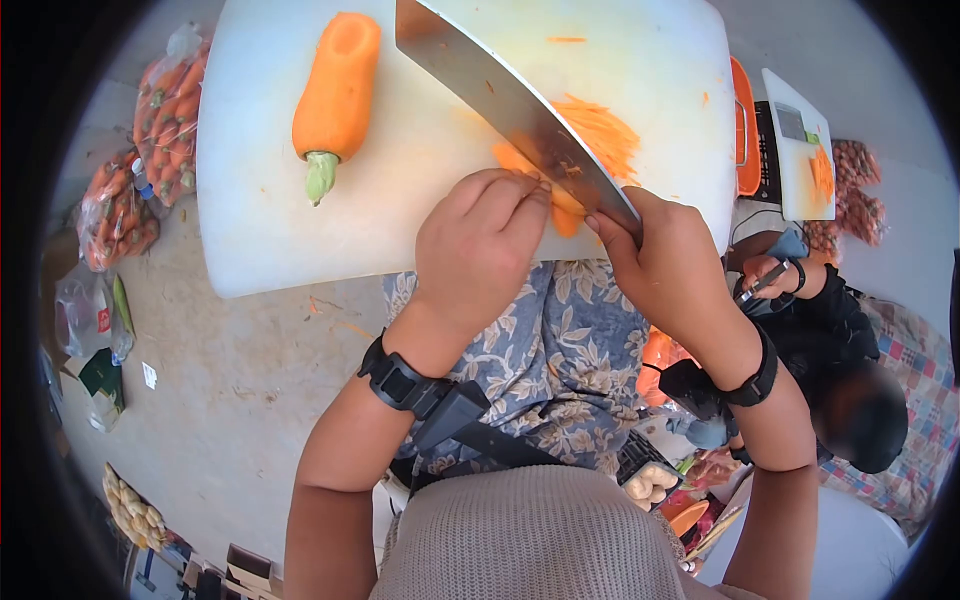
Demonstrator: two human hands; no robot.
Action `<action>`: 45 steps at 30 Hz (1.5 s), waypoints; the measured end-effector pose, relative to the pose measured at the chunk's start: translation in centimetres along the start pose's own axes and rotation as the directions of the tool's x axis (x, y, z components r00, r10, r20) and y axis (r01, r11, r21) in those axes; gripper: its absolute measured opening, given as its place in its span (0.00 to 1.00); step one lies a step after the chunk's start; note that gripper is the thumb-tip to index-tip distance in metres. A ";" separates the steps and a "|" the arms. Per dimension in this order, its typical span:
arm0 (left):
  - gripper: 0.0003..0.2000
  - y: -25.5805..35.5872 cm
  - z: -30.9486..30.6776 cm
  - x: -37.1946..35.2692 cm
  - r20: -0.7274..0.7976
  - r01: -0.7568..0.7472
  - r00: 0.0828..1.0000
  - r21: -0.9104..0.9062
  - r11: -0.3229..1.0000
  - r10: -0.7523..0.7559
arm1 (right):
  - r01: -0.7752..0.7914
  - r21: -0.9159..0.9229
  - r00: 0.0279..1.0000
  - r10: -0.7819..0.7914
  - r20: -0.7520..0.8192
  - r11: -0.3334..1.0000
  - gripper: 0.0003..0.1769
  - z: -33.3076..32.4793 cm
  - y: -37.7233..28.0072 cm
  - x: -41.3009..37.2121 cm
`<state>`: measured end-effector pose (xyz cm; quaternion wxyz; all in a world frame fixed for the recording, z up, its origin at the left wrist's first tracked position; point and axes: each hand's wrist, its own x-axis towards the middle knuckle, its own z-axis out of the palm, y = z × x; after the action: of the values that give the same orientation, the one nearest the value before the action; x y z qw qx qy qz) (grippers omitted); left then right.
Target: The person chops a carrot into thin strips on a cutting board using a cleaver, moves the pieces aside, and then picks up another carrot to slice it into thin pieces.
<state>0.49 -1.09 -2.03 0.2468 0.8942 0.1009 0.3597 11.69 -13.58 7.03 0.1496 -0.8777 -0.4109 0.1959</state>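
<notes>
A white cutting board (270,230) lies before me. My right hand (672,255) is closed around the handle end of a broad-bladed kitchen knife (500,95). Its blade slants up and left across the board, over orange carrot slices (515,158). My left hand (485,240) is closed, its curled fingertips pressing on the slices right beside the blade. Beyond the blade lies a pile of thin carrot shreds (600,130). A thick peeled carrot (338,90) with a green stem end rests apart, at the board's left. The blade partly hides the slices.
Bags of carrots (172,125) stand on the floor at left. To the right, a seated person (835,330) holds a dark object near a second cutting board (800,150) with a knife and shreds. An orange container (745,125) sits against my board's right edge.
</notes>
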 end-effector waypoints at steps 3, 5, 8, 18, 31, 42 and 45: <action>0.09 0.0 -0.1 0.0 0.004 0.008 1.000 -0.015 1.000 -0.008 | 0.008 0.027 0.999 -0.007 -0.046 1.000 0.12 -0.4 -0.3 -0.3; 0.09 0.0 -0.2 -0.1 -0.005 0.002 1.000 -0.011 1.000 -0.002 | 0.005 0.027 0.998 -0.003 -0.059 1.000 0.12 -1.1 -0.7 -0.9; 0.09 0.0 -0.3 0.0 -0.013 -0.005 1.000 -0.006 1.000 0.005 | -0.015 -0.006 0.997 0.014 -0.072 1.000 0.13 -2.1 -1.1 -2.4; 0.08 -0.1 -0.2 -0.2 -0.015 -0.017 1.000 -0.005 1.000 0.017 | -0.034 -0.137 0.999 0.039 0.035 0.990 0.12 -2.3 -0.5 -3.5; 0.08 0.0 0.0 -0.1 -0.007 -0.006 1.000 0.002 1.000 0.006 | -0.068 -0.159 0.995 0.078 0.059 0.985 0.12 -1.0 -0.9 -1.2; 0.08 -0.2 -0.3 -0.2 -0.012 -0.036 0.999 0.007 0.999 0.036 | -0.004 -0.027 0.998 0.002 -0.066 1.000 0.14 -1.4 -1.6 -1.5; 0.08 -0.3 -0.1 -0.2 -0.017 -0.029 0.999 0.009 1.000 0.029 | -0.044 -0.035 0.997 0.042 -0.061 0.998 0.14 -2.1 -1.8 -2.9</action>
<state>0.23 -0.91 -2.25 0.2367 0.8935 0.0918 0.3705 9.80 -14.91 10.27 0.1420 -0.8945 -0.3905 0.1650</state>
